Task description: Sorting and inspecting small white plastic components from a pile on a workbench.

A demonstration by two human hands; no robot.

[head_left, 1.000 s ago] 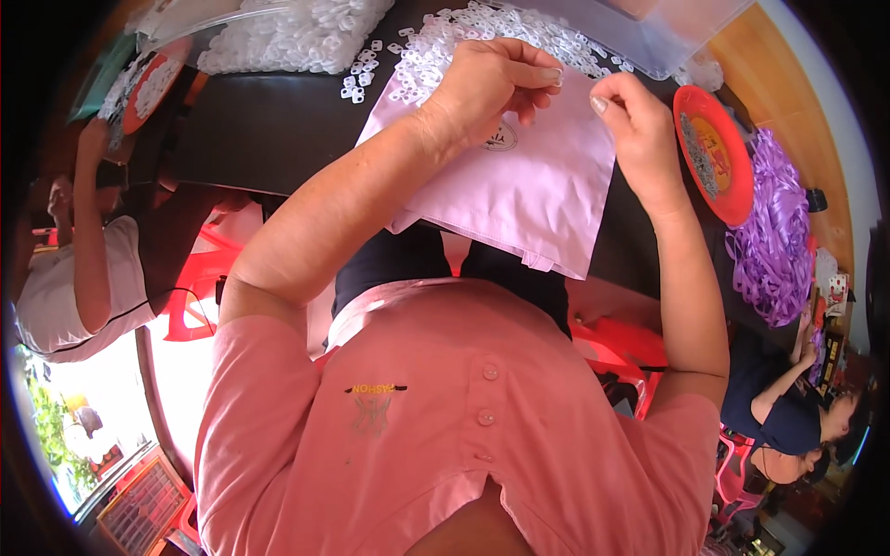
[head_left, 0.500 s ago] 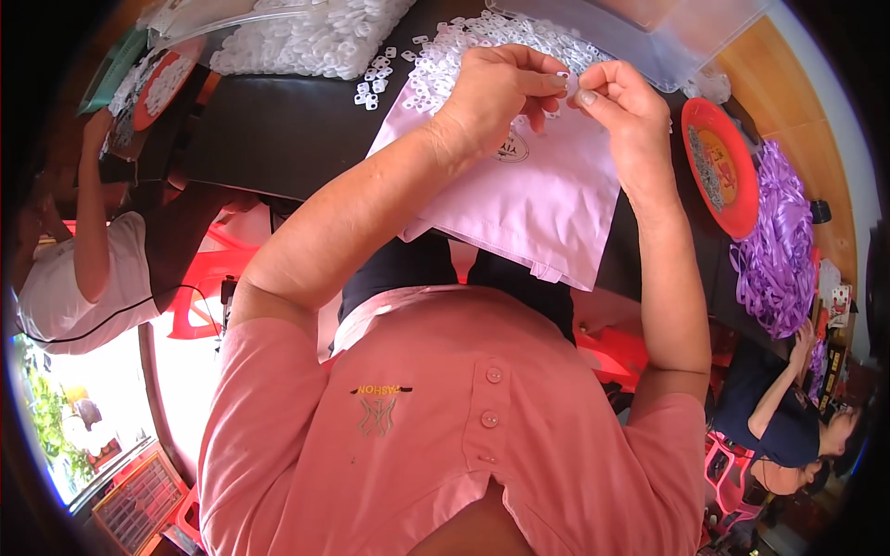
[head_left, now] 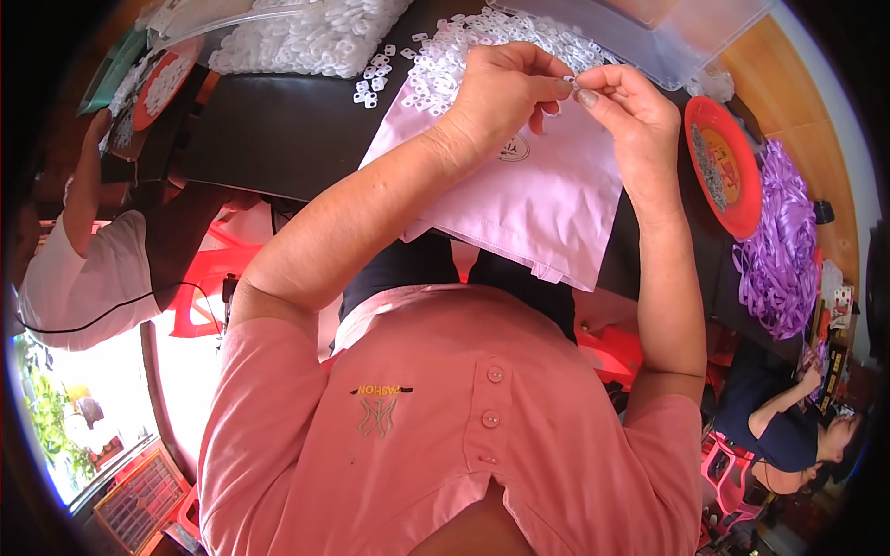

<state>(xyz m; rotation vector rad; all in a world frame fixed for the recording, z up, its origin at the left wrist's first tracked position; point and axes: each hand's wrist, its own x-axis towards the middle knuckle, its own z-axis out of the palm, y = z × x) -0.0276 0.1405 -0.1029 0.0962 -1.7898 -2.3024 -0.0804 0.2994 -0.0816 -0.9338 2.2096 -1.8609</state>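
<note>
Table (head_left: 269, 139) carries pink cloth (head_left: 528, 208) at twelve o'clock, white pieces (head_left: 443, 67) heaped at its far edge. Left hand (head_left: 505, 88) pinches one small white piece (head_left: 568, 80); right hand (head_left: 642, 109), at its three o'clock, has thumb and finger together, contents too small to tell.

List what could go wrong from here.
The tiny white piece pinched at the hands could slip and vanish among the similar heaped pieces. The pale pink cloth reaches the black table's near edge, so a snag might drag it and scatter pieces at its far end.
</note>
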